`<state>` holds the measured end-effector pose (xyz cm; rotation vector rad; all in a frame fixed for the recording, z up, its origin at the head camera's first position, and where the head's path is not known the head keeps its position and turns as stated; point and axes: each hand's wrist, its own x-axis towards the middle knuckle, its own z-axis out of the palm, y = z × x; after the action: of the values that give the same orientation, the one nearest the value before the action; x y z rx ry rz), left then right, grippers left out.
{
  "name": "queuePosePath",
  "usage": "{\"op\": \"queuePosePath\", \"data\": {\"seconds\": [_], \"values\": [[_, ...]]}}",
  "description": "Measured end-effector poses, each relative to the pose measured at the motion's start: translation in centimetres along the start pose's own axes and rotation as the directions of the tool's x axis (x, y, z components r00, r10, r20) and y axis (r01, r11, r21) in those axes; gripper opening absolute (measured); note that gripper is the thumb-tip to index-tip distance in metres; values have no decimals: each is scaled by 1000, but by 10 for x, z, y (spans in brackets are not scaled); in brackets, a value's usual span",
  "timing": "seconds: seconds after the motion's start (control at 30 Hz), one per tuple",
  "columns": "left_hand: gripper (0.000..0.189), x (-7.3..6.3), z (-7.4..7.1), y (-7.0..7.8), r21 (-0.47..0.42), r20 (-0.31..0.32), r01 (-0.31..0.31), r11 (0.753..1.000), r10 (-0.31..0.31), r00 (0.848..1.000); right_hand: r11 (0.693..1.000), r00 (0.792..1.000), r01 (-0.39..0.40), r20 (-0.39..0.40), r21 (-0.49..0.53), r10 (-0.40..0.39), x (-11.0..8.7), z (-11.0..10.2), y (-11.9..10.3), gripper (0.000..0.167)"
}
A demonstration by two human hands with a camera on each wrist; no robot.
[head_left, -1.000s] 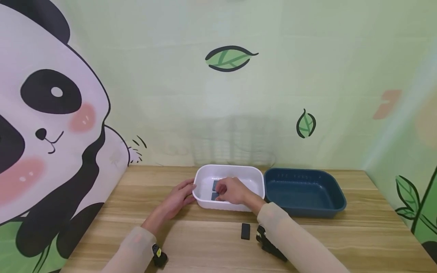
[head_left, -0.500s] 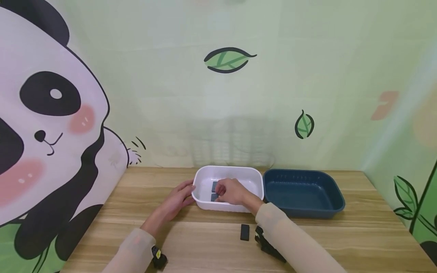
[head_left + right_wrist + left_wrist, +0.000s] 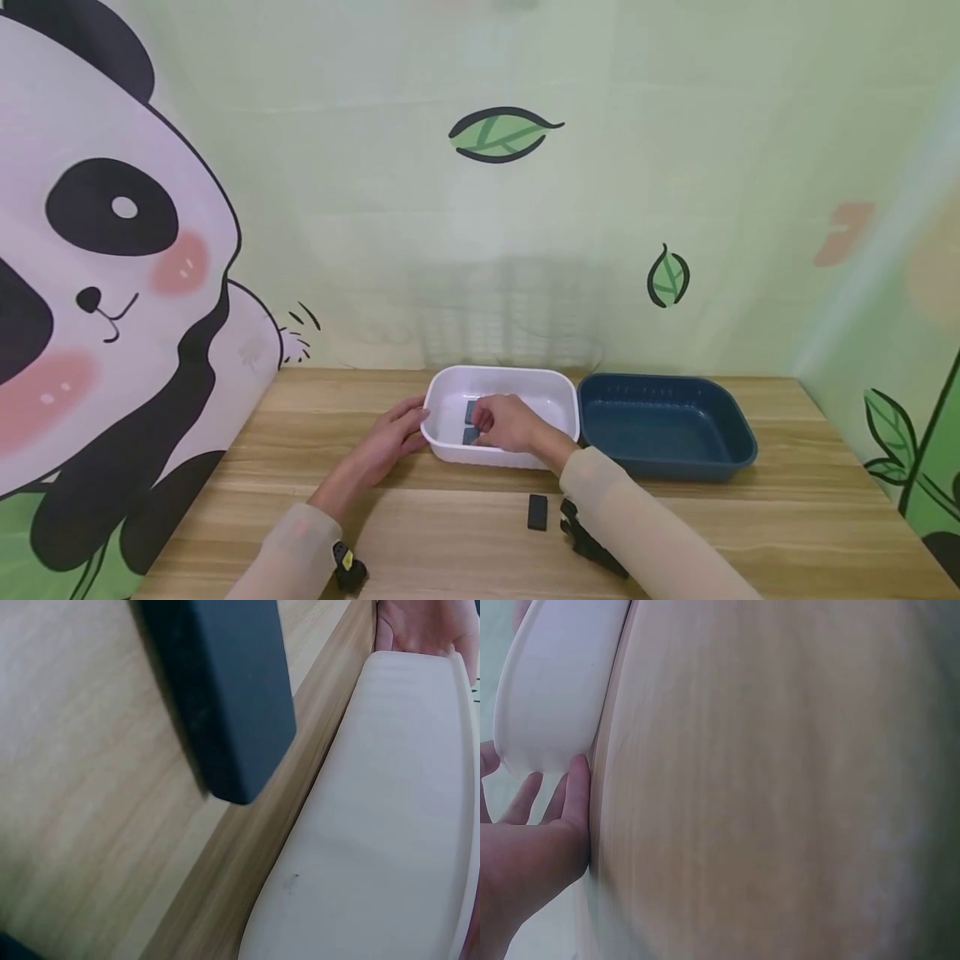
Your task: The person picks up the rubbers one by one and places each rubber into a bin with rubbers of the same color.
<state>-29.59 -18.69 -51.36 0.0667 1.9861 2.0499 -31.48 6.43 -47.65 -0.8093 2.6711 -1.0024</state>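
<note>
In the head view, my right hand point(image 3: 504, 422) reaches over the near rim into the white bin point(image 3: 540, 377), its fingers bent downward. Two small blue-grey rectangular tiles, a far tile point(image 3: 470, 410) and a near tile point(image 3: 469, 436), lie in the bin's left part, right at the thumb and fingertips. Whether those fingers pinch a tile I cannot tell. My left hand point(image 3: 390, 437) stays at the bin's left end; the left wrist view shows its extended fingers point(image 3: 576, 791) touching the end wall. A dark rectangular block point(image 3: 537, 512) lies on the table in front.
A dark blue bin point(image 3: 667, 425) stands against the white bin's right side. Both bins stand on a wood-grain table point(image 3: 450, 533) near its back edge. Behind rises a green wall point(image 3: 360, 192) printed with leaves and a panda point(image 3: 112, 250). Black wrist devices sit under both sleeves.
Both hands keep their places at the white bin, and the tiles and dark block stay put. Only the head view shifts very slightly.
</note>
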Motion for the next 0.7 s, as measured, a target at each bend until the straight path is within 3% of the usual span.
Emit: {"op": "queuePosePath", "data": {"seconds": [0.47,0.7], "values": [[54,-2,-4,-3,-61,48,-9,998,12,999,1000,999,26,22,3,-26,0,1,1,23],[54,1,-6,-3,-62,46,-15,998,18,999,1000,992,28,125,1,-28,-1,-13,-4,27]]}}
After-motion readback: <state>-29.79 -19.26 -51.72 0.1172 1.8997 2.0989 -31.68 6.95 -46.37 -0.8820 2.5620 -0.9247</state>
